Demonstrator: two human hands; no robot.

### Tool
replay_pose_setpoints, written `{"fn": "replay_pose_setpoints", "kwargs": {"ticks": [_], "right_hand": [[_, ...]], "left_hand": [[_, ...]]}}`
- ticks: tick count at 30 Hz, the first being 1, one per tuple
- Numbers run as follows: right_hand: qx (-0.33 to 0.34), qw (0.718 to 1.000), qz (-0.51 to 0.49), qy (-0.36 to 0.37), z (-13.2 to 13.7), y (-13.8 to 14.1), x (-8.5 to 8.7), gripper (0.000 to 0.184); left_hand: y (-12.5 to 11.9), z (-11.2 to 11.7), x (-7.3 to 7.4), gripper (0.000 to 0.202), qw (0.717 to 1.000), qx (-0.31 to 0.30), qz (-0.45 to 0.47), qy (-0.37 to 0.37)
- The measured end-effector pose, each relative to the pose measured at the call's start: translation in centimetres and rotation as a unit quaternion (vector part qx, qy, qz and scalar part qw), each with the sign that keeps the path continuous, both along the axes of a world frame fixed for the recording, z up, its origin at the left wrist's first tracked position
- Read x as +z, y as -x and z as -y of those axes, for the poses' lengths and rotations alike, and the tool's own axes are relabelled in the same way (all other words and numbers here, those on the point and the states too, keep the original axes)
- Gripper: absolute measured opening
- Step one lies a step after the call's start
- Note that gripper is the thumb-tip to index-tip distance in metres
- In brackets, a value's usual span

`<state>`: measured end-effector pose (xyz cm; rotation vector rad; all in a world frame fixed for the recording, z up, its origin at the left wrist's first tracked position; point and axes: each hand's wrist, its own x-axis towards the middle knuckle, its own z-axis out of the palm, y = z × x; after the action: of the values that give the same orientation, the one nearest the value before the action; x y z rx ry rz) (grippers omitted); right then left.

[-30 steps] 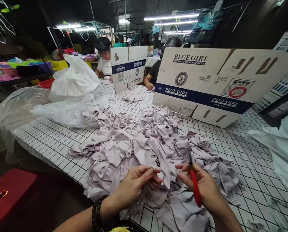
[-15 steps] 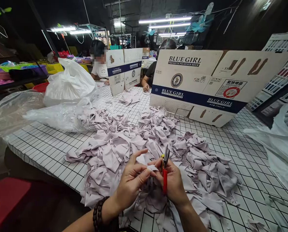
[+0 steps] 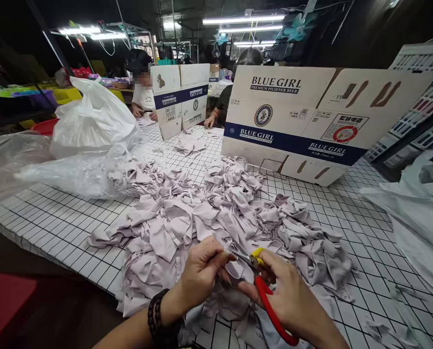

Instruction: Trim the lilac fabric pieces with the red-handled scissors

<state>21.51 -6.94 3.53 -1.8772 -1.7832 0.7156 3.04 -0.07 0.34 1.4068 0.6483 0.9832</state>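
Note:
A big heap of pale lilac fabric pieces (image 3: 202, 218) lies on the white gridded table (image 3: 56, 218). My left hand (image 3: 202, 274), with a dark bead bracelet on the wrist, pinches the edge of one small fabric piece (image 3: 238, 271) above the near side of the heap. My right hand (image 3: 292, 300) grips red-handled thread snips (image 3: 263, 291) with a yellow part near the blades. The blade tips point left and meet the fabric at my left fingertips.
A "BLUE GIRL" cardboard box (image 3: 311, 121) stands behind the heap, a smaller one (image 3: 182, 97) farther back. Clear and white plastic bags (image 3: 89, 121) lie at the left, more plastic (image 3: 420, 208) at the right. Two other people sit at the far end.
The snips swung from upright to pointing left at the fabric in my left fingers. My right hand moved down and right. The camera shifted slightly.

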Motion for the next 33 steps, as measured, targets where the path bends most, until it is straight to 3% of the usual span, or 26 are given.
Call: {"fn": "replay_pose_setpoints", "kwargs": {"ticks": [4, 12, 33], "right_hand": [[-0.001, 0.997, 0.073, -0.014, 0.2, 0.8, -0.2, 0.034], [-0.002, 0.992, 0.102, -0.069, -0.2, 1.6, 0.6, 0.035], [-0.005, 0.988, 0.13, -0.084, 0.1, 1.4, 0.1, 0.037]], "left_hand": [[-0.2, -0.1, -0.2, 0.027, 0.999, 0.011, -0.006, -0.042], [0.1, -0.3, -0.1, 0.024, 0.999, -0.002, -0.01, -0.053], [0.4, -0.2, 0.4, 0.036, 0.999, -0.035, -0.014, 0.025]]}}
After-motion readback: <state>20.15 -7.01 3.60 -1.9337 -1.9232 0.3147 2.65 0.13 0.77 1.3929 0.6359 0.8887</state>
